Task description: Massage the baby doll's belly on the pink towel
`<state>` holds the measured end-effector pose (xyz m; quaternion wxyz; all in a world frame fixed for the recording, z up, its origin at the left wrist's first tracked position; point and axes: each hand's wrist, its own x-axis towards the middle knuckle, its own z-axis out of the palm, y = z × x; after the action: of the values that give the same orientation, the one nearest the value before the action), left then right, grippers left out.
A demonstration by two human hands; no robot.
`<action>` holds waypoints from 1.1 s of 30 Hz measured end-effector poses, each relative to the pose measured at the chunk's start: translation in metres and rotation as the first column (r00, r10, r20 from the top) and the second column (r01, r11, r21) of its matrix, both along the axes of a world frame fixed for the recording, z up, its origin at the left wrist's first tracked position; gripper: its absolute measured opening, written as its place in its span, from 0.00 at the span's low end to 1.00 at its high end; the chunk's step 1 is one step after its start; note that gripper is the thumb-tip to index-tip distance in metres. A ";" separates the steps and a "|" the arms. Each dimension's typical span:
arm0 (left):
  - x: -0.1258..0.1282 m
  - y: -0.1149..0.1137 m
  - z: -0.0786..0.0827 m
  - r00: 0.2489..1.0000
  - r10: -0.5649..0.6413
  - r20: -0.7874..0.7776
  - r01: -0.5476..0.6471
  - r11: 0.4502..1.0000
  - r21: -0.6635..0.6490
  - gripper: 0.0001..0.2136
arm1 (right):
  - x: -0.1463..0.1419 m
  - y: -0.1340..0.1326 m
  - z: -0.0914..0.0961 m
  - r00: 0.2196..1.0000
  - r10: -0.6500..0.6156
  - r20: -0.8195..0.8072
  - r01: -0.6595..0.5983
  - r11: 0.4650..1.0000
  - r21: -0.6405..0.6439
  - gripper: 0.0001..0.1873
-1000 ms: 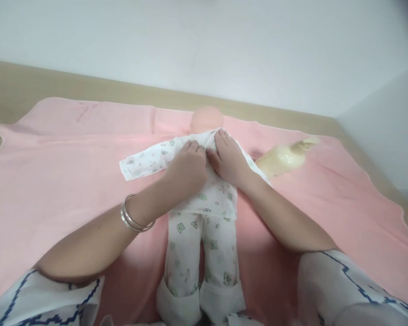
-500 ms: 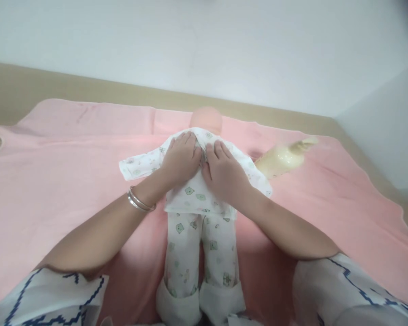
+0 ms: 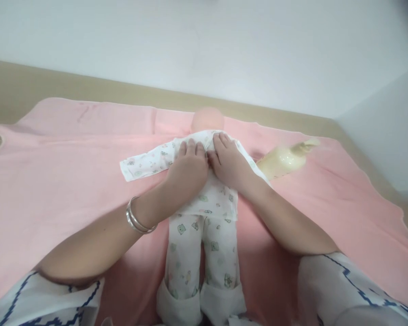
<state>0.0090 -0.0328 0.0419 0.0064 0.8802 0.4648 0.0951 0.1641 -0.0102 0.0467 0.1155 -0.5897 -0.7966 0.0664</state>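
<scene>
A doll lies on its back, its pinkish head [image 3: 207,119] at the far end. It wears a white printed baby shirt [image 3: 221,199] and matching trousers [image 3: 182,258] with turned-up white cuffs. My left hand [image 3: 189,167] rests on the shirt's chest, its fingertips at the front seam and its thumb hidden. Beside it, my right hand [image 3: 230,160] has thumb and forefinger drawn together on the cloth, the other fingers lying over the upper chest. Both hands grip the shirt at its middle. The exact pinch is partly covered by the fingers.
Under the doll spreads a pink blanket [image 3: 71,181] on a tan surface [image 3: 88,88]. A glossy yellowish object [image 3: 287,159] with a narrow end lies right of the shirt; its kind is unclear. A white wall [image 3: 156,40] stands behind.
My left hand has moved slightly right and toward me along the shirt front. My right hand has shifted slightly right and away from me, its fingers closing more at the seam.
</scene>
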 end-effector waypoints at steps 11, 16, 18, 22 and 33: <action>-0.005 0.041 -0.005 0.928 0.225 0.298 -0.172 0.966 -0.191 0.23 | -0.016 -0.040 -0.001 0.997 0.028 0.070 -0.035 0.995 0.089 0.34; -0.004 0.038 -0.010 0.924 0.234 0.301 -0.202 0.970 -0.132 0.23 | -0.009 -0.023 0.001 0.997 0.036 -0.072 -0.035 0.999 0.008 0.32; -0.003 0.033 -0.010 0.936 0.207 0.286 -0.188 0.978 -0.093 0.23 | -0.007 -0.012 0.001 0.990 -0.016 -0.142 0.010 0.999 -0.045 0.33; 0.000 0.016 -0.002 0.984 0.131 0.118 -0.127 0.991 -0.037 0.23 | -0.005 0.002 -0.003 0.977 -0.083 -0.194 0.071 0.995 -0.066 0.34; -0.010 0.038 -0.015 0.980 0.071 0.187 -0.066 0.997 -0.032 0.23 | -0.014 -0.021 -0.005 0.998 -0.052 0.028 0.049 0.994 0.100 0.32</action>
<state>-0.0008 0.0056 0.0272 0.0584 0.8506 0.4933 0.1722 0.1499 -0.0311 0.0414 0.1342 -0.6039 -0.7855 0.0146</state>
